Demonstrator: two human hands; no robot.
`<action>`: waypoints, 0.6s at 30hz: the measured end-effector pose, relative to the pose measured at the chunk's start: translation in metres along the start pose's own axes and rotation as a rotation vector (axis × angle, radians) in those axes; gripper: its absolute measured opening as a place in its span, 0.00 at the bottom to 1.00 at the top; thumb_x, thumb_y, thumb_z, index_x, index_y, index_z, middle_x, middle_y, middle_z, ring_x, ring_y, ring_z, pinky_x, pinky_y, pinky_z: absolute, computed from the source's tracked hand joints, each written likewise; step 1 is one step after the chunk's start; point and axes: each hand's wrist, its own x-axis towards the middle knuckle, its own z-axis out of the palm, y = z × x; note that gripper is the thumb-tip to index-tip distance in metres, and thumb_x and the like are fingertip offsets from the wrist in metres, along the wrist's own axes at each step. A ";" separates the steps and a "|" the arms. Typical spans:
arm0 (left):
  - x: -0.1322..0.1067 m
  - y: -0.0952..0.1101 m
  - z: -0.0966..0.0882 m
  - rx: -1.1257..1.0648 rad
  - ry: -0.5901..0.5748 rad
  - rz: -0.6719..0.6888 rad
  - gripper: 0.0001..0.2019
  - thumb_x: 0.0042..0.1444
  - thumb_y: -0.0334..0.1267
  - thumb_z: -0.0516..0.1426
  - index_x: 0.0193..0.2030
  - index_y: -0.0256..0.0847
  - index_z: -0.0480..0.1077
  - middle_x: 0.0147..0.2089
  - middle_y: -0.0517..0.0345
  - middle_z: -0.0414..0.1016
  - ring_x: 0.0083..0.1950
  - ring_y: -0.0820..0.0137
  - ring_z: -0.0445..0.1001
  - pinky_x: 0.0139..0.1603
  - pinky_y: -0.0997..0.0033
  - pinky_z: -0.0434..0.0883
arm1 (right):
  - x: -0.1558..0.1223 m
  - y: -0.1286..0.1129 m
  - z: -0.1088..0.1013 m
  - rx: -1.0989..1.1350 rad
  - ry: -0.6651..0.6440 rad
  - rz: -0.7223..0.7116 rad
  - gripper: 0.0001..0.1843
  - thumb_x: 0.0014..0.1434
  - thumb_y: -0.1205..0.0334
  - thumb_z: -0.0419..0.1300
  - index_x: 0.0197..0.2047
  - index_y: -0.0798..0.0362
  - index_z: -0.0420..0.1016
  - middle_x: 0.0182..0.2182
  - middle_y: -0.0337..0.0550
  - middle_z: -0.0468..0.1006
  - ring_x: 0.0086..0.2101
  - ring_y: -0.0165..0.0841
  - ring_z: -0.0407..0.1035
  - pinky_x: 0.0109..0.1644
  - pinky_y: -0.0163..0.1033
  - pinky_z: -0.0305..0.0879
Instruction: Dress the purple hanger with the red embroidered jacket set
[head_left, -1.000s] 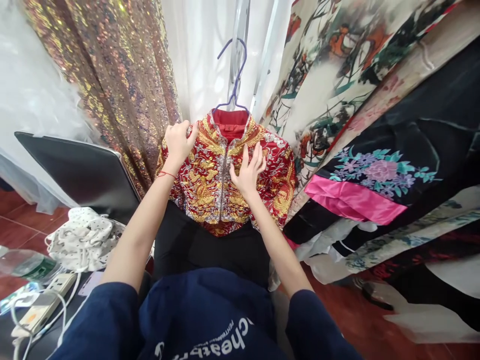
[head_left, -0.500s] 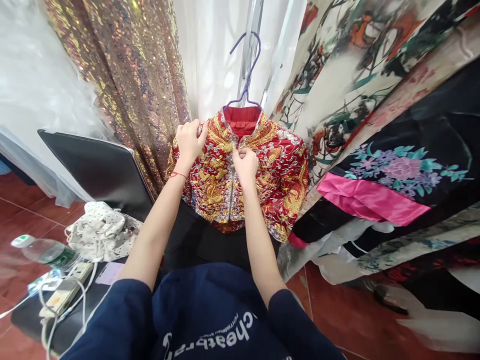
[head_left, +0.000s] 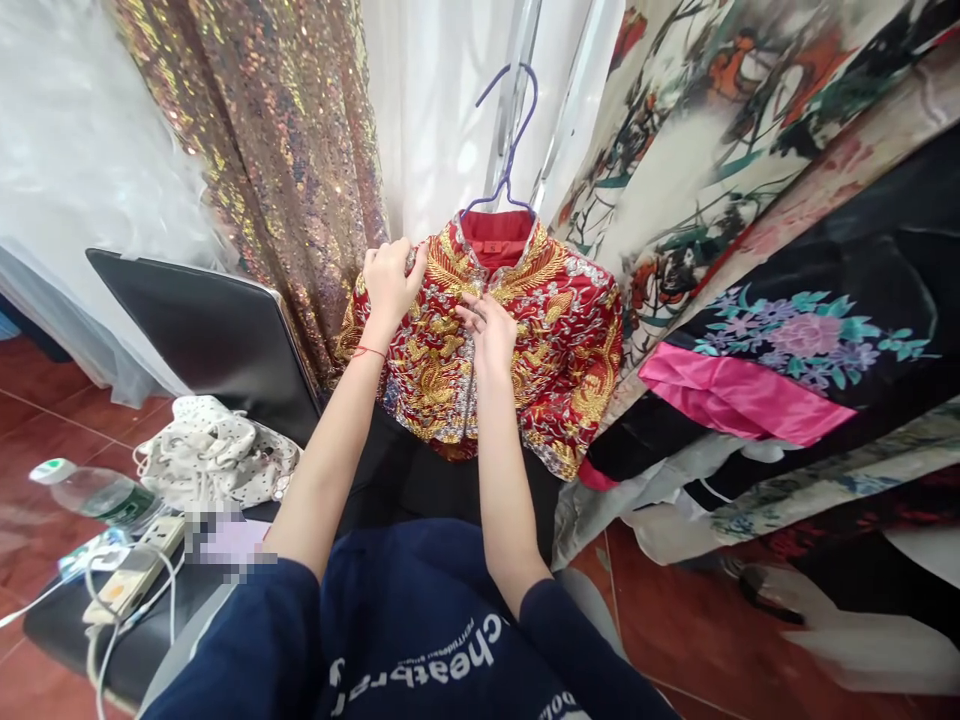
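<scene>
A small red jacket [head_left: 555, 350] with gold and silver embroidery hangs on a purple hanger [head_left: 511, 150] in front of me. My left hand [head_left: 391, 282] is closed on the jacket's left shoulder. My right hand [head_left: 489, 325] pinches the front opening just below the collar, with its fingers bent on the silver trim. A red string circles my left wrist.
A sequined gold curtain [head_left: 277, 150] and white drapes hang behind. Printed floral fabrics [head_left: 750, 300] spread out on the right. At the left are an open laptop [head_left: 202, 335], a spotted white bag [head_left: 214, 455], a water bottle [head_left: 94, 495] and a power strip [head_left: 131, 580]. The floor is red tile.
My right hand went from flat on the jacket's chest up to the collar opening and closed into a pinch. The view shifted a little, and the left hand kept its hold.
</scene>
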 end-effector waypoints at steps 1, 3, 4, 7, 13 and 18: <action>0.000 0.000 0.000 -0.001 0.002 0.002 0.27 0.70 0.59 0.41 0.31 0.41 0.65 0.31 0.53 0.71 0.43 0.60 0.75 0.54 0.54 0.65 | 0.000 0.001 0.000 0.026 0.018 0.008 0.10 0.58 0.65 0.58 0.45 0.54 0.67 0.38 0.43 0.84 0.31 0.28 0.79 0.30 0.29 0.66; -0.001 -0.001 0.000 0.005 0.001 0.007 0.27 0.70 0.59 0.41 0.31 0.41 0.65 0.32 0.52 0.72 0.43 0.60 0.75 0.54 0.54 0.65 | 0.002 0.003 0.001 0.049 0.040 0.023 0.07 0.59 0.65 0.58 0.42 0.54 0.68 0.35 0.41 0.84 0.28 0.25 0.77 0.28 0.28 0.65; -0.001 -0.001 0.000 0.008 0.000 0.010 0.27 0.70 0.59 0.41 0.31 0.41 0.65 0.32 0.52 0.72 0.43 0.60 0.75 0.54 0.54 0.65 | 0.004 0.004 0.002 0.040 0.046 0.024 0.05 0.59 0.64 0.58 0.40 0.54 0.68 0.34 0.40 0.83 0.26 0.24 0.76 0.27 0.28 0.64; -0.001 -0.002 -0.001 0.006 -0.004 0.012 0.27 0.70 0.59 0.41 0.31 0.41 0.66 0.32 0.52 0.72 0.43 0.60 0.75 0.54 0.54 0.65 | 0.009 0.008 0.001 -0.061 0.058 -0.025 0.09 0.61 0.57 0.60 0.38 0.53 0.68 0.31 0.38 0.82 0.23 0.24 0.74 0.25 0.28 0.62; 0.000 -0.002 0.000 0.001 -0.010 0.005 0.28 0.70 0.60 0.39 0.32 0.41 0.66 0.32 0.52 0.71 0.43 0.59 0.75 0.54 0.54 0.64 | 0.015 0.011 -0.004 -0.279 0.008 -0.180 0.18 0.65 0.46 0.57 0.34 0.52 0.67 0.23 0.34 0.76 0.18 0.23 0.69 0.20 0.29 0.55; -0.001 -0.001 -0.002 -0.013 -0.018 0.005 0.30 0.69 0.62 0.38 0.31 0.42 0.66 0.32 0.52 0.71 0.43 0.60 0.74 0.54 0.55 0.64 | 0.011 0.008 -0.005 -0.332 0.014 -0.233 0.15 0.66 0.55 0.56 0.29 0.52 0.66 0.18 0.30 0.70 0.16 0.21 0.63 0.21 0.29 0.56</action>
